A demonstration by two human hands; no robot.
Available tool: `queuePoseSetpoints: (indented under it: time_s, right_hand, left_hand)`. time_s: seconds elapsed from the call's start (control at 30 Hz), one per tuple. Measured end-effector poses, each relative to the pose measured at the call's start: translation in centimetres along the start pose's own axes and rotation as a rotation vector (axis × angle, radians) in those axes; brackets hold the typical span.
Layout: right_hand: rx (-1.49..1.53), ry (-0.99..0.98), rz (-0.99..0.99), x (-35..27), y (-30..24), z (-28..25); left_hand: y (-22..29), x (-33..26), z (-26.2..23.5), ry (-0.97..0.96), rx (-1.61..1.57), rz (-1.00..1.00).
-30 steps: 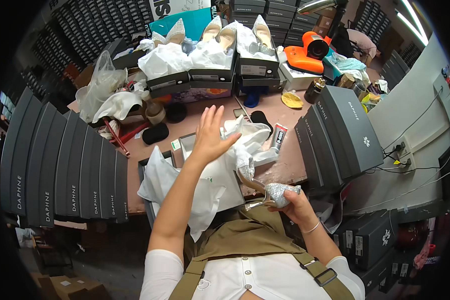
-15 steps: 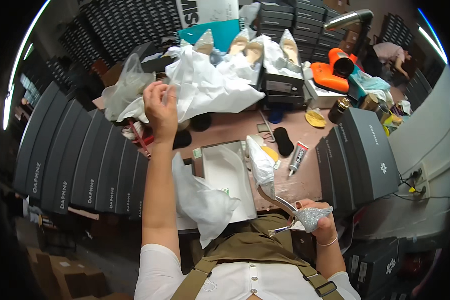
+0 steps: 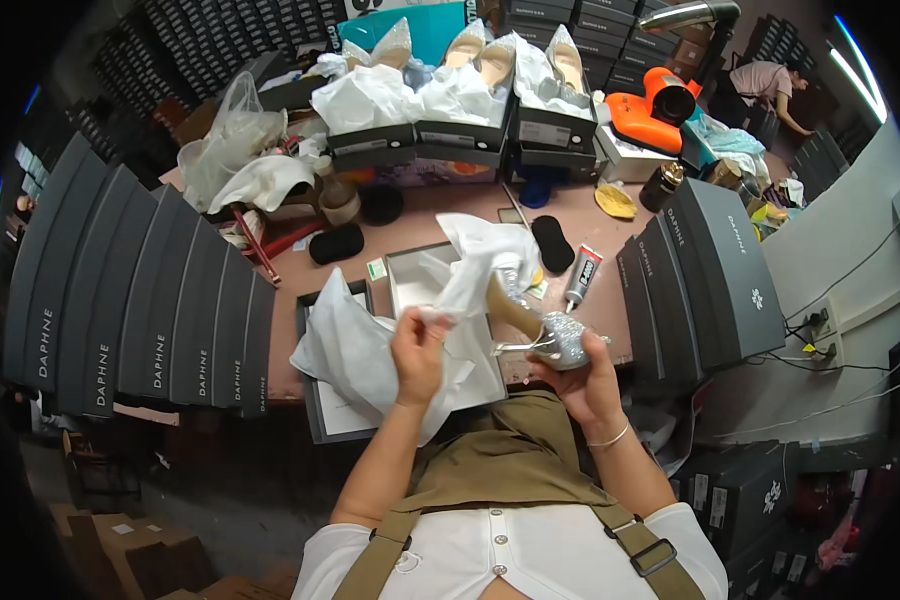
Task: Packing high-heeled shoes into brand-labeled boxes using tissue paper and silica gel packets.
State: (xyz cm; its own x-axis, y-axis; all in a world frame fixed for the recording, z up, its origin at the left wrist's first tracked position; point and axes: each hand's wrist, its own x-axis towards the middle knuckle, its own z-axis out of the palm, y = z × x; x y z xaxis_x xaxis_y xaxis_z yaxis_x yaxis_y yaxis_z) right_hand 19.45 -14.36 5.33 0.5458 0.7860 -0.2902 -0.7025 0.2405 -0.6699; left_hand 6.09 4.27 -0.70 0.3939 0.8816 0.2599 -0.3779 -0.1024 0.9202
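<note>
My right hand (image 3: 592, 385) grips a silver glitter high-heeled shoe (image 3: 567, 338) by its toe end, sole side showing and the thin heel pointing left. White tissue paper (image 3: 480, 245) lies against the far end of the shoe and covers part of it. My left hand (image 3: 418, 355) pinches a lower corner of that tissue, just left of the shoe. Under both hands stands an open shoe box (image 3: 407, 290) with a white inside. More white tissue (image 3: 345, 335) spills over its left part.
Stacked dark shoe boxes flank the table at left (image 3: 130, 290) and right (image 3: 735, 290). A glue tube (image 3: 583, 277) and a black oval pad (image 3: 552, 244) lie beyond the shoe. Behind are open boxes of silver shoes (image 3: 465, 125) and an orange tool (image 3: 645, 120). A person (image 3: 765, 85) bends at far right.
My left hand has come down from the far left toward the shoe, bringing tissue with it. The shoe has moved up and left in my right hand. The view has shifted slightly.
</note>
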Motion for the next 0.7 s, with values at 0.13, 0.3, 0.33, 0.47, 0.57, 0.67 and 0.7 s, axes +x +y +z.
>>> queuePoseSetpoints:
  time_s: [0.13,0.3,0.33,0.47,0.57,0.67,0.7]
  right_hand:
    - [0.307,0.107,0.05,-2.9,-0.4,-3.9]
    - [0.35,0.131,0.118,-3.7,-0.8,-5.7]
    - [0.399,0.076,0.134,-4.0,-1.1,-6.1]
    - [0.363,-0.098,0.192,-4.9,-2.6,-6.0]
    - [0.377,-0.128,0.138,-3.5,-1.6,-4.6]
    - [0.349,0.055,-0.043,-1.3,0.5,-1.4]
    - [0.288,0.12,-0.133,-0.6,1.6,-0.4]
  left_hand:
    - [0.8,1.9,-1.2,-0.206,-0.142,-0.37]
    - [1.9,1.8,1.7,-0.516,0.583,-0.089]
    - [1.0,2.1,2.4,-0.385,0.514,-0.153]
    - [1.1,1.2,4.9,-0.196,0.347,-0.05]
    - [2.8,-1.8,6.6,-0.197,0.245,0.058]
    - [4.4,-3.9,6.3,-0.278,0.224,0.164]
    - [5.2,-4.1,6.3,-0.275,0.219,0.242]
